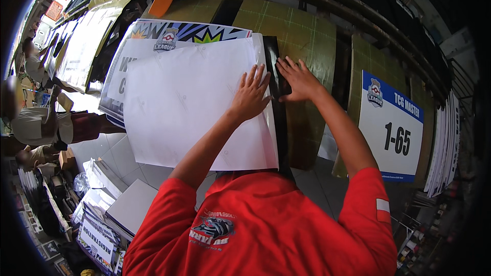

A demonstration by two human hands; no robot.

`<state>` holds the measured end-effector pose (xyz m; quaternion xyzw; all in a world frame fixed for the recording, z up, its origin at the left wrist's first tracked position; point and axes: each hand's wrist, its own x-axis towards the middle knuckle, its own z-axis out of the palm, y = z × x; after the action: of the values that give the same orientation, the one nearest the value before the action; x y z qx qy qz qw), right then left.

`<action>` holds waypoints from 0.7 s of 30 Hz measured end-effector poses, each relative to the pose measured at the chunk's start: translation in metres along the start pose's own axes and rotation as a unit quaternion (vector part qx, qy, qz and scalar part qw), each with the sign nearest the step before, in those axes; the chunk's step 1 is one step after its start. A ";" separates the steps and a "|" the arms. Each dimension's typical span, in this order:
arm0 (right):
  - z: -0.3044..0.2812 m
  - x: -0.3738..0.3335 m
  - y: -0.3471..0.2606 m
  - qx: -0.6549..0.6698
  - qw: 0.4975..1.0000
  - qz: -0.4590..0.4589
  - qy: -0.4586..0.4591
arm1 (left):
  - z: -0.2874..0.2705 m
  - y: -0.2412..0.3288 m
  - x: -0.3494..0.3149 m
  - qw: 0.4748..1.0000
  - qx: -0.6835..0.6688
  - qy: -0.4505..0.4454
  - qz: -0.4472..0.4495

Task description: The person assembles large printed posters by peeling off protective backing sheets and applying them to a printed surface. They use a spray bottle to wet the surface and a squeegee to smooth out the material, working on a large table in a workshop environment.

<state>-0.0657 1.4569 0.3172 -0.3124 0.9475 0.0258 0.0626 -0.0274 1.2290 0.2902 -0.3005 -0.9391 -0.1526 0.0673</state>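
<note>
Head view: left hand (248,93) on white sheet (176,107), right hand (299,82) at black strip (282,128); fingers (251,75) parted, gripping nothing.

- Beyond the right hand (299,81), the gold-green surface (291,25) lies open.
- Nearer the body, the right forearm (341,122) bars the way from black strip (281,133) to blue-and-white sign (378,128).
- Past the white sheet (179,107), an orange piece (162,2) obstructs.

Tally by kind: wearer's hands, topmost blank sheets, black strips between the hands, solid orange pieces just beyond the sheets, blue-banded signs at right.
Hands: 2 (left hand, right hand)
Topmost blank sheet: 1
Black strip: 1
Orange piece: 1
Blue-banded sign: 1
Total: 6
</note>
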 end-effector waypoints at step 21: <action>0.014 -0.005 0.009 0.024 1.000 0.007 -0.018 | -0.014 -0.014 -0.008 0.992 -0.002 -0.123 0.036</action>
<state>-0.0660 1.4683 0.3039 -0.3040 0.9486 0.0091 0.0874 -0.0281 1.2091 0.2986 -0.3510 -0.9284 -0.1136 -0.0435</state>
